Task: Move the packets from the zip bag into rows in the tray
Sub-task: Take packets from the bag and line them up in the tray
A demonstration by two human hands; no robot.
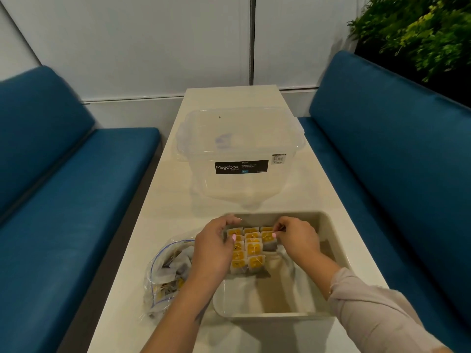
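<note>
A beige tray [334,240] sits on the white table in front of me. Several white packets with yellow labels [251,248] lie in rows in its far left part. My left hand [215,248] rests on the left edge of the rows, fingers curled against the packets. My right hand [297,236] pinches the front packet of the right-hand row [268,238] between thumb and fingers. A clear zip bag [167,271] with more packets inside lies open on the table to the left of the tray, partly hidden by my left forearm.
A clear lidded storage box [239,154] with a black label stands behind the tray. Blue bench seats [76,200] run along both sides of the narrow table. A plant wall [418,29] is at the back right.
</note>
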